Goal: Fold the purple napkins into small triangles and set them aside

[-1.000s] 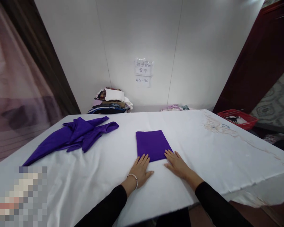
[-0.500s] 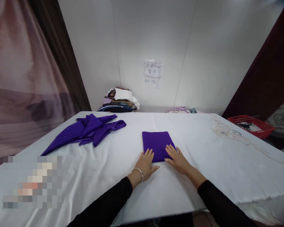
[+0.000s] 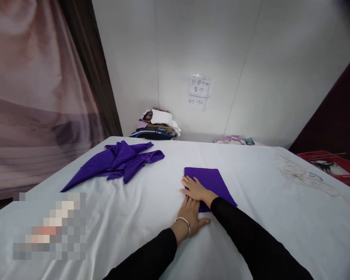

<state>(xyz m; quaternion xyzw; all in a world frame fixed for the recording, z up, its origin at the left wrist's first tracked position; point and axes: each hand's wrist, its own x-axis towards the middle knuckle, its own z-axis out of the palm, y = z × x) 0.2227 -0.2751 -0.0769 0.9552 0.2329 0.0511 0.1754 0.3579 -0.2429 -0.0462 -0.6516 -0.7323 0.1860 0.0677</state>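
Observation:
A purple cloth (image 3: pixel 212 181), folded into a flat square, lies on the white-covered table (image 3: pixel 151 217). My right hand (image 3: pixel 195 188) rests flat on the cloth's left side, its fingers stretched out and apart. Just below it, my left hand (image 3: pixel 191 216), with a silver bracelet at the wrist, is laid at the near left corner of the cloth. Its thumb points right over the white cover, and its fingertips reach up close to my right hand. The cloth's left edge is partly hidden under both hands.
A crumpled heap of purple cloth (image 3: pixel 122 159) lies at the table's left. Behind the table are a pile of folded clothes (image 3: pixel 157 124), pinkish fabric (image 3: pixel 230 140) and a wall sign (image 3: pixel 198 87). A red basket (image 3: pixel 335 165) stands at the right, and a curtain (image 3: pixel 32 97) hangs left.
My right hand has moved from the folded cloth's right side across to its left side, above my left hand. My left hand stays near the lower left corner. The view has turned slightly left.

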